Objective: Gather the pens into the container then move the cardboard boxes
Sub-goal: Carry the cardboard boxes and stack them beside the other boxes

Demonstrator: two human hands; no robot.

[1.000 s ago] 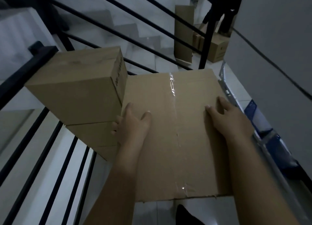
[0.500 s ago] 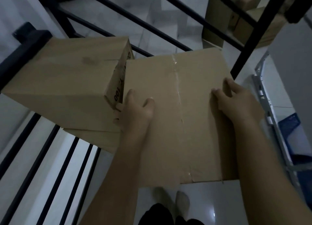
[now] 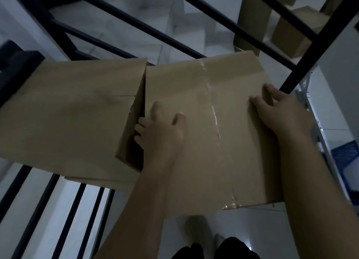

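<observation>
You've leaned in since a second ago: the boxes fill more of the view, the railing (image 3: pixel 229 23) posts have swung toward the upper edge, and your feet (image 3: pixel 196 231) now show on the white tiles below. Your hands have kept the same places on the taped box (image 3: pixel 223 146). Your left hand (image 3: pixel 161 134) lies on its top near the left edge, thumb spread flat, fingers curled over into the gap beside the left box (image 3: pixel 66 113). Your right hand (image 3: pixel 279 111) grips the right edge, fingers hooked over it, thumb on top. The two boxes sit just beside each other, tops closed; contents can't be seen. The left box rests on a third (image 3: pixel 101 178) underneath. More boxes (image 3: pixel 287 35) stand beyond the rail. No pens or container in view.
</observation>
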